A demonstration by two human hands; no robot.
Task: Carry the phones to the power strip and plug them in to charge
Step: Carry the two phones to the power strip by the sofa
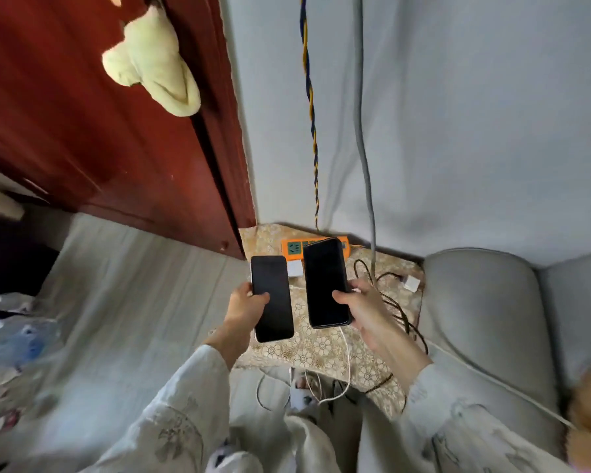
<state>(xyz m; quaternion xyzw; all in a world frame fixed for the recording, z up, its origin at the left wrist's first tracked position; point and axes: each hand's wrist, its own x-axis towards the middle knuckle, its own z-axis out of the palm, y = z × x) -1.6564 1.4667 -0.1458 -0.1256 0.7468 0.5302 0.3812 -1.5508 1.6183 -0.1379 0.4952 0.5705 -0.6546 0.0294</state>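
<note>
Grey sofa (475, 319) fills the right side, red-brown wooden door (99, 131) the upper left, pale wall between. In the corner stands a small bench (325, 349) under a floral-patterned cloth. Orange power strip (292, 248) lies at its far edge, against the wall; two white charger blocks and dark and white cables lie on the cloth near it. Right hand (365, 308), fingers clasped round the larger phone (326, 283), holds it above the bench, its top edge overlapping the strip. Left hand (244, 307), fingers closed on the smaller phone (272, 298), holds it just beside the first. Both screens dark.
</note>
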